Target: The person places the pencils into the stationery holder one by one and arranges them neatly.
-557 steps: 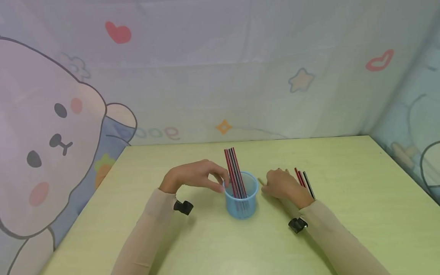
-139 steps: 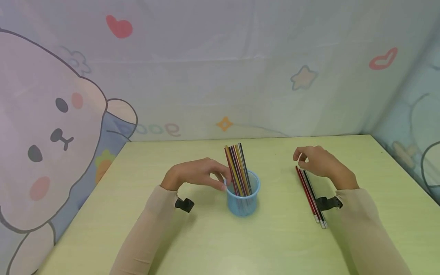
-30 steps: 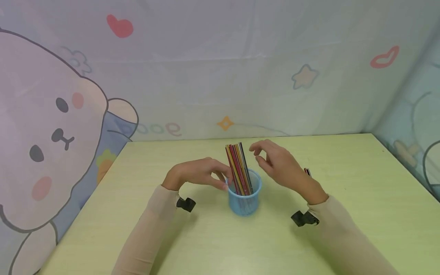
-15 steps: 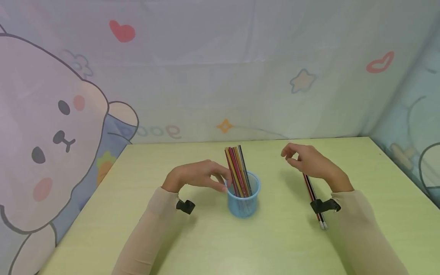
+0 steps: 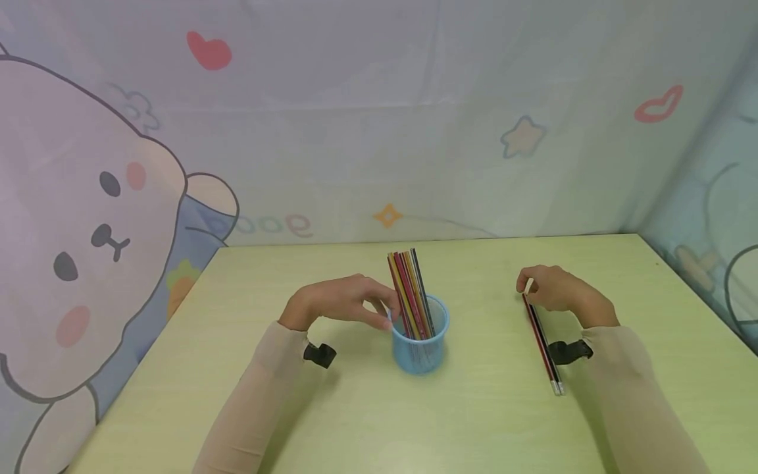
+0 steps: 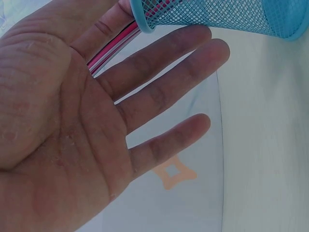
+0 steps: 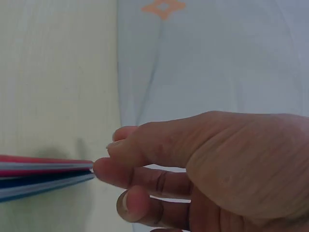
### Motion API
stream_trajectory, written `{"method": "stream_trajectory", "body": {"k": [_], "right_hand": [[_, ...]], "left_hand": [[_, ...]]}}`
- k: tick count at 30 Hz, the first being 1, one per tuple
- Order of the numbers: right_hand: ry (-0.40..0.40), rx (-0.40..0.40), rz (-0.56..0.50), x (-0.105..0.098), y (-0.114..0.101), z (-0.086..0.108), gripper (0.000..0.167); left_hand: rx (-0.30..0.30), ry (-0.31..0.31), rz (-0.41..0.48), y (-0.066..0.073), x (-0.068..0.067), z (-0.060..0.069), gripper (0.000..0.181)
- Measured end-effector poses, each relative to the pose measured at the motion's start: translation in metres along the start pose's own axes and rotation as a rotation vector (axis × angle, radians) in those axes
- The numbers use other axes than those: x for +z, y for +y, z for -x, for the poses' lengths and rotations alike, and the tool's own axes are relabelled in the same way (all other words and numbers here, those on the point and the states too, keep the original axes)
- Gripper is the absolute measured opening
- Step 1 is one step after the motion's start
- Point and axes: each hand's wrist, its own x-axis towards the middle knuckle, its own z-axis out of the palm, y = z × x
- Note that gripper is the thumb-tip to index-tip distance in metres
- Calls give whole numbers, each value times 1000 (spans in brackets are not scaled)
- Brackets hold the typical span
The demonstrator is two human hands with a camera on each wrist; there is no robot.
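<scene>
A blue mesh pencil cup [image 5: 418, 359] stands upright, with several pencils [image 5: 410, 289] leaning left in it. My left hand [image 5: 340, 301] pinches the cup's left rim between thumb and forefinger; its other fingers [image 6: 169, 82] stretch out beneath the cup in the left wrist view. To the right, a red pencil [image 5: 539, 343] and a black pencil [image 5: 544, 343] lie side by side, white ends towards me. My right hand [image 5: 556, 289] is at their far ends, fingers loosely bent. In the right wrist view a fingertip [image 7: 112, 171] meets the pencil ends, with no pencil between thumb and finger.
The pale yellow table [image 5: 355, 421] ends at the back against a printed cloth backdrop [image 5: 355, 131]. Another cloth [image 5: 710, 217] hangs along the right side. Each wrist wears a black strap mount, such as the left one [image 5: 320, 355].
Since the earliest frame, yellow and more red pencils have joined those in the cup, leaving two on the table. My right hand has moved from beside the cup back to them; my left stays put.
</scene>
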Motion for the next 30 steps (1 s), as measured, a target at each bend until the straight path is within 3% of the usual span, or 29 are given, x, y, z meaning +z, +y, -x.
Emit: {"method": "stream_trajectory", "body": {"k": [5,10,19,26,30], "right_hand": [[-32,22,37,8,0,-5,6],[-51,38,66,17,-5,-8,12],[8,-48,107,40,-28,-22,8],[-63,-166,-34,49,-35,-32,10],[-36,-230,-93,42,-40,-31,8]], "left_hand": [[3,2,2,1,0,0,4],[-2,1,-2,0,1,0,4],[-15,5,-6,0,1,0,4],[-16,1,-8,1,1,0,4],[0,4,-11,1,-1,0,6]]}}
